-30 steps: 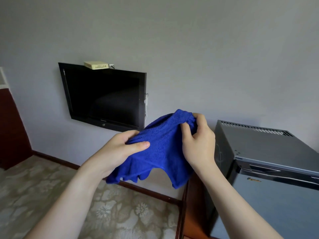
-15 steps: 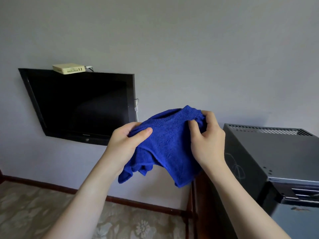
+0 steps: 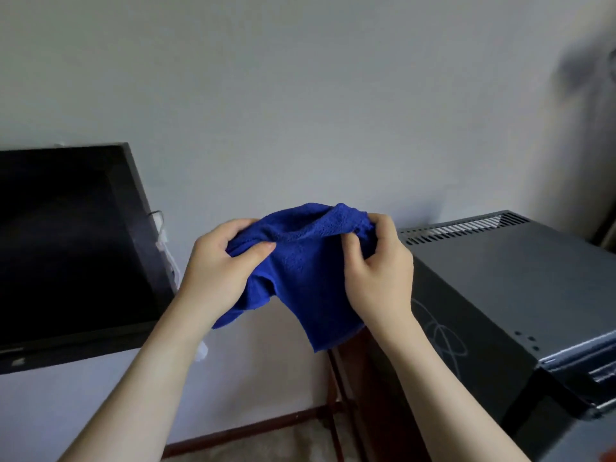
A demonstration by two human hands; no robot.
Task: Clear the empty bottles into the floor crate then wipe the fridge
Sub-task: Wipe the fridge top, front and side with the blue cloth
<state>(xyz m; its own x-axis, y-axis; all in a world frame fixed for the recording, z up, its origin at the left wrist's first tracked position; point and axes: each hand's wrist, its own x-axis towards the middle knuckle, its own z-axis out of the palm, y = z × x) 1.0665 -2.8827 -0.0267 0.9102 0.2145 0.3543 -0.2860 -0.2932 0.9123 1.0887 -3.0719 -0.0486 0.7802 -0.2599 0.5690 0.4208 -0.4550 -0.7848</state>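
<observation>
Pale grey wall [image 3: 300, 95] fills the background, dark red skirting board [image 3: 250, 431] along its foot. Crumpled blue terry cloth [image 3: 306, 268] held up mid-frame, clear of everything. Left hand [image 3: 216, 268] at 9 o'clock of the cloth, thumb and fingers pinching a bunched edge. Right hand [image 3: 380, 271] at 3 o'clock, fingers curled round the opposite edge. Dark grey metal mini fridge [image 3: 500, 288] at 4 o'clock, vent slots along its top rear. Black wall-mounted flat TV [image 3: 66, 248] at 9 o'clock.
</observation>
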